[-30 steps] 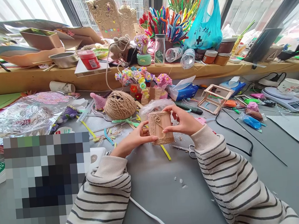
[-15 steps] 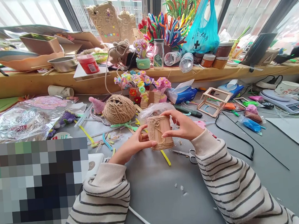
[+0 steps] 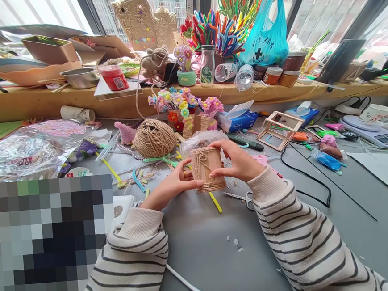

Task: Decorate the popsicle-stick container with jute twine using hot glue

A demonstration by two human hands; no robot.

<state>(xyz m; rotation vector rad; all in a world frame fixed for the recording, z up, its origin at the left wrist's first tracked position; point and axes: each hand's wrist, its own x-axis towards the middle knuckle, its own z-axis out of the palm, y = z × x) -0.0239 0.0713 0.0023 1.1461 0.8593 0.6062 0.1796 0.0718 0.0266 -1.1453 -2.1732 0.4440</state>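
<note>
A small wooden-stick holder with twine wound along its top, bottom and left side is held upright above the grey table, a twine bow on its front. My left hand grips its left side, thumb on the lower front. On the right side, my right hand has fingers at the top edge and the thumb on the front. A ball of twine lies behind my left hand. Scissors rest on the table, just right of and below the holder.
A yellow pipe cleaner lies under the holder. Behind are pastel craft flowers, a blue tissue pack and a wooden frame. A white cable crosses the front, and a kitchen scale stands at right.
The view has shifted slightly. Both hands keep their grip on the holder, which shows almost the same pose as before.
</note>
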